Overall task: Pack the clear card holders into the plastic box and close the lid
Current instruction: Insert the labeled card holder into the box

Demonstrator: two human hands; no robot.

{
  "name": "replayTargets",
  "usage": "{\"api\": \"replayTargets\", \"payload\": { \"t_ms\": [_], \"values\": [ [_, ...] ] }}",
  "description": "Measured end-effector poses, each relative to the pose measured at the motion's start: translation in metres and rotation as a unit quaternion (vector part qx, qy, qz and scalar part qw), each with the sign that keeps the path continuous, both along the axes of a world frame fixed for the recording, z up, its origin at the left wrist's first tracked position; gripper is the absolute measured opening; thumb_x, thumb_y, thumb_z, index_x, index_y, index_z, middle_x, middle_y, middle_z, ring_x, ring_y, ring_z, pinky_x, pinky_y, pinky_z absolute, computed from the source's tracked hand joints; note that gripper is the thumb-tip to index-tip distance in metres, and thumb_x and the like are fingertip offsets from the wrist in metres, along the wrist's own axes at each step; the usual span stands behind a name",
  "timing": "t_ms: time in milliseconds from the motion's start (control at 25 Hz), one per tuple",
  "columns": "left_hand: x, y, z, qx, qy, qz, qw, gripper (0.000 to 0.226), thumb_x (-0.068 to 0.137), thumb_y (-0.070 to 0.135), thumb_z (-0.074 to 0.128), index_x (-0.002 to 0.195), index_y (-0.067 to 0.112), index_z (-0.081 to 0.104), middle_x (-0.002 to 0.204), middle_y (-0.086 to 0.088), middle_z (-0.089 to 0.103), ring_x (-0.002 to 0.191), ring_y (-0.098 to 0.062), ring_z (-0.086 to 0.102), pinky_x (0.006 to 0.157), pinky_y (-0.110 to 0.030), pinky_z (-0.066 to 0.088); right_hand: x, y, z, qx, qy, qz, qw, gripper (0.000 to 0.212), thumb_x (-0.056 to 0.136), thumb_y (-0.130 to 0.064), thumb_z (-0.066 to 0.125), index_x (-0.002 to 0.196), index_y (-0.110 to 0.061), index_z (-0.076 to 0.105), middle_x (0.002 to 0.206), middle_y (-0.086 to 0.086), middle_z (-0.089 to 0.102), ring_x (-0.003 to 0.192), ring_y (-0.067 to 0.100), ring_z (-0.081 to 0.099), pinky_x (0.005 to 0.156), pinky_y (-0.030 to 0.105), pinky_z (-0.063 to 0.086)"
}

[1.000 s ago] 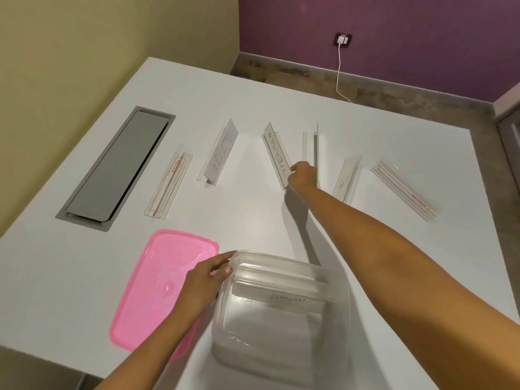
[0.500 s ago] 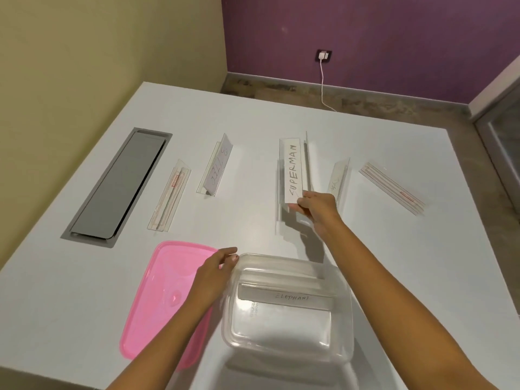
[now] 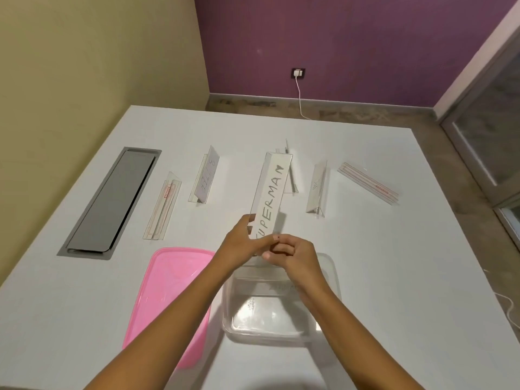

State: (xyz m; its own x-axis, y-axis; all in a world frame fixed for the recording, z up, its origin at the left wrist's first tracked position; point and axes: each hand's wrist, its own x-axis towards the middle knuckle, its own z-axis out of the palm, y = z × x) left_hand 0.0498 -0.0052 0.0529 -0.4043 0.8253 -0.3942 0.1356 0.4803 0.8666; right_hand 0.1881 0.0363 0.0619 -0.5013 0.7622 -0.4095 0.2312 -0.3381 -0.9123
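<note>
Superman card holder has come off the table and now hangs over the box's far rim; your left hand has left the box, and both it and your right hand pinch the holder's near end, ready to lower it in.

We see the left hand and right hand together pinching the near end of a clear card holder with a white "SUPERMAN" card, raised above the far rim of the clear plastic box. A pink rectangular lid lies just left of the box on the white table.
</note>
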Motion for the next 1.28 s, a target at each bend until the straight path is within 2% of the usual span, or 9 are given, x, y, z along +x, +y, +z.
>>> {"api": "replayTargets", "payload": {
  "t_ms": [80, 160, 320, 440, 600, 760, 1080, 1200, 1280],
  "values": [
    [0.005, -0.008, -0.002, 0.009, 0.029, 0.004, 1.000, 0.067, 0.076, 0.038, 0.074, 0.132, 0.021, 0.040, 0.096, 0.027, 0.050, 0.088, 0.008, 0.049, 0.059, -0.005, 0.045, 0.008, -0.006, 0.001, 0.025, -0.014, 0.009, 1.000, 0.029, 0.072, -0.003, 0.077, 0.093, -0.022, 0.071, 0.086, 0.001, 0.075, 0.085, 0.012, 0.072, 0.084, 0.026, 0.057],
    [0.010, -0.018, -0.003, 0.016, 0.073, 0.002, 0.997, 0.066, 0.077, 0.037, 0.074, 0.131, 0.021, 0.040, 0.103, 0.020, 0.054, 0.085, 0.004, 0.053, 0.058, -0.003, 0.042, 0.017, -0.008, 0.002, 0.138, -0.048, -0.028, 0.989, 0.033, 0.073, -0.007, 0.078, 0.099, -0.023, 0.067, 0.092, -0.005, 0.071, 0.087, 0.006, 0.068, 0.084, 0.023, 0.056],
    [0.013, -0.043, -0.007, 0.033, 0.233, -0.079, 0.969, 0.064, 0.078, 0.031, 0.073, 0.131, 0.026, 0.037, 0.124, 0.002, 0.059, 0.110, -0.018, 0.059, 0.073, -0.026, 0.051, 0.043, 0.005, 0.011, 0.476, -0.116, -0.084, 0.867, 0.046, 0.077, -0.013, 0.076, 0.116, -0.024, 0.056, 0.116, -0.005, 0.052, 0.110, 0.007, 0.048, 0.090, 0.016, 0.047],
    [0.014, -0.059, -0.011, 0.040, 0.385, -0.180, 0.904, 0.064, 0.080, 0.027, 0.070, 0.135, 0.029, 0.036, 0.122, 0.001, 0.058, 0.103, -0.021, 0.056, 0.074, -0.033, 0.052, 0.060, 0.030, 0.014, 0.575, -0.201, 0.121, 0.784, 0.064, 0.074, -0.030, 0.078, 0.131, -0.027, 0.047, 0.135, -0.001, 0.045, 0.127, 0.016, 0.037, 0.103, 0.030, 0.041],
    [0.020, -0.062, -0.024, 0.030, 0.476, -0.257, 0.841, 0.066, 0.082, 0.023, 0.066, 0.140, 0.027, 0.035, 0.139, 0.002, 0.049, 0.118, -0.022, 0.049, 0.087, -0.033, 0.048, 0.071, 0.046, -0.006, 0.519, -0.310, 0.365, 0.708, 0.077, 0.073, -0.040, 0.076, 0.139, -0.031, 0.036, 0.134, -0.005, 0.053, 0.120, 0.016, 0.049, 0.094, 0.034, 0.046],
    [0.019, -0.055, -0.042, 0.005, 0.488, -0.304, 0.818, 0.065, 0.083, 0.020, 0.066, 0.140, 0.025, 0.036, 0.140, -0.002, 0.049, 0.118, -0.025, 0.050, 0.090, -0.036, 0.046, 0.067, 0.044, -0.037, 0.460, -0.342, 0.416, 0.706, 0.067, 0.077, -0.035, 0.073, 0.135, -0.027, 0.039, 0.129, -0.001, 0.056, 0.112, 0.020, 0.054, 0.088, 0.035, 0.049],
    [0.025, -0.034, -0.065, -0.100, 0.501, -0.332, 0.793, 0.052, 0.082, 0.014, 0.060, 0.130, 0.015, 0.039, 0.117, -0.010, 0.057, 0.094, -0.030, 0.061, 0.065, -0.034, 0.042, 0.052, 0.036, -0.077, 0.442, -0.366, 0.396, 0.717, 0.060, 0.080, -0.015, 0.069, 0.135, -0.020, 0.045, 0.119, 0.006, 0.064, 0.104, 0.025, 0.060, 0.080, 0.037, 0.050],
    [0.025, -0.036, -0.074, -0.110, 0.491, -0.335, 0.796, 0.050, 0.083, 0.012, 0.059, 0.129, 0.013, 0.039, 0.119, -0.010, 0.056, 0.094, -0.030, 0.062, 0.067, -0.036, 0.046, 0.055, 0.030, -0.089, 0.448, -0.335, 0.362, 0.746, 0.053, 0.082, -0.010, 0.062, 0.133, -0.019, 0.049, 0.108, 0.006, 0.067, 0.097, 0.025, 0.062, 0.076, 0.034, 0.051],
    [0.024, -0.037, -0.077, -0.114, 0.488, -0.333, 0.799, 0.049, 0.083, 0.011, 0.059, 0.128, 0.012, 0.040, 0.121, -0.009, 0.056, 0.095, -0.030, 0.062, 0.069, -0.038, 0.049, 0.058, 0.026, -0.095, 0.414, -0.305, 0.314, 0.798, 0.042, 0.086, -0.012, 0.055, 0.127, -0.021, 0.054, 0.099, 0.007, 0.067, 0.090, 0.021, 0.063, 0.072, 0.028, 0.045]
  ]
}}
